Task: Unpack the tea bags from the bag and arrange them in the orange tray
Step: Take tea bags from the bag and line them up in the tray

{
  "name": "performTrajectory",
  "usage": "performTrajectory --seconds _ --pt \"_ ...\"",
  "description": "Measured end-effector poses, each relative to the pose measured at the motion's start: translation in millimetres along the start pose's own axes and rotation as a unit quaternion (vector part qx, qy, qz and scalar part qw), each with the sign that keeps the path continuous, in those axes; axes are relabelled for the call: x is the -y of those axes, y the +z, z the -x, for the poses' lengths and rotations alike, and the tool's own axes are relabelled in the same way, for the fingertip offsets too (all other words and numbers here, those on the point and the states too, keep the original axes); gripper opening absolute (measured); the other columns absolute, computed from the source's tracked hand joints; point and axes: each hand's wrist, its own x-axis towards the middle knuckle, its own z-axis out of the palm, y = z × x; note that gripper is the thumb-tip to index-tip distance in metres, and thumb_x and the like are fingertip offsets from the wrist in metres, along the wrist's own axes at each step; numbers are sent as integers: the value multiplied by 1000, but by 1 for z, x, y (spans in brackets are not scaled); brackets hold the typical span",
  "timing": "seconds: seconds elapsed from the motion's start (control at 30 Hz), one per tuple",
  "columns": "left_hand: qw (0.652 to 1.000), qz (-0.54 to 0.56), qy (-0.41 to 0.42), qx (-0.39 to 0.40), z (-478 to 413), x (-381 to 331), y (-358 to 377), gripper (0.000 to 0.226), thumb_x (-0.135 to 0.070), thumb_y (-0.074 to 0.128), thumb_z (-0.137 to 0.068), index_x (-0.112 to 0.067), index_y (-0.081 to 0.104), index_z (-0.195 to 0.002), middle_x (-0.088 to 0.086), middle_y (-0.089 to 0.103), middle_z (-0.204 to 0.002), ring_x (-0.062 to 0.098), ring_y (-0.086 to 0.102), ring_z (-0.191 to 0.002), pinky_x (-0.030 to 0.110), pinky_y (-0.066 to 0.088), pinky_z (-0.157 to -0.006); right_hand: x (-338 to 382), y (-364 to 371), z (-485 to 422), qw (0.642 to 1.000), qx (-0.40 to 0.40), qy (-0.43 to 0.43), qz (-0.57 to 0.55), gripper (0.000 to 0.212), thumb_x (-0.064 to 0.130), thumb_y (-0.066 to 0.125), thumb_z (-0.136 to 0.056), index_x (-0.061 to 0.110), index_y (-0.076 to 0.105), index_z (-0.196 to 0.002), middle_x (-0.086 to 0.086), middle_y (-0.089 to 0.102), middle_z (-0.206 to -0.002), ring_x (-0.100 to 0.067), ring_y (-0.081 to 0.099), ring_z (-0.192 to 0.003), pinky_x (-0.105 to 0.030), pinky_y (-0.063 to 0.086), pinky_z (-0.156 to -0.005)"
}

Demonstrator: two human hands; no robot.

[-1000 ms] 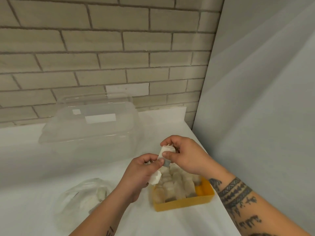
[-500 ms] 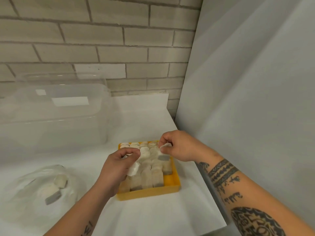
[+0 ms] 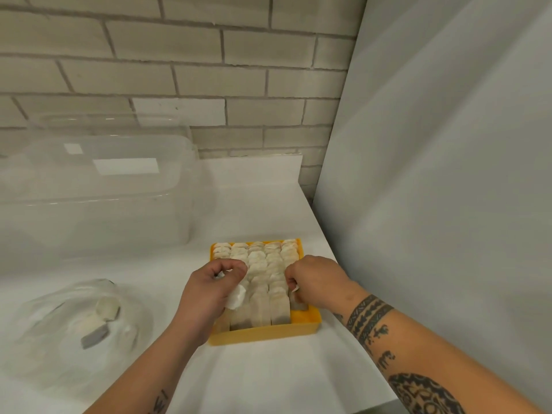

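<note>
Tea bags [image 3: 260,271] lie partly hidden under left hand [image 3: 206,291] and right hand [image 3: 317,282].

The left hand [image 3: 209,291] pinches a tea bag [image 3: 236,297] over the crowded orange tray [image 3: 263,335] while the right hand [image 3: 316,282] pinches another.

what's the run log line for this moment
left hand: holds tea bag over orange tray | right hand: pinches second tea bag, right row | plastic bag: not empty
</note>
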Motion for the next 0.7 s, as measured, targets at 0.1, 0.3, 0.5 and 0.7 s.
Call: performTrajectory --seconds 0.1,0.3,0.5,0.7 --pt "1000 4 0 -1 0 0 0 5 -28 76 -89 -27 78 -84 -14 71 -79 12 53 -62 23 34 -47 2 4 -1 999 -47 13 -6 27 14 69 -83 23 61 -107 -1 61 -107 -22 58 -96 -33 46 -71" --pt "1000 16 1 -9 -2 2 0 5 -26 76 -89 -27 78 -85 -18 69 -74 10 56 -65 24 38 -52 -1 0 6 993 -112 45 14 31 30 79 -78 24 58 -100 1 50 -109 -21 45 -107 -36 47 -82" --pt "1000 17 1 -15 -2 3 1 6 -28 76 -89 -28 77 -83 -18 66 -68 12 54 -63 25 37 -51 9 9 3 986 -58 80 133 33 32 72 -81 23 64 -111 -7 42 -124 -29 36 -119 -41 41 -92" --pt "1000 19 -8 -22 -2 3 1 10 -32 74 -90 -26 77 -83 -20 64 -65 11 54 -66 26 38 -54 10 16 -4 984 -75 103 126 35 33 72 -84 22 62 -116 -7 43 -123 -27 39 -116 -39 42 -88"
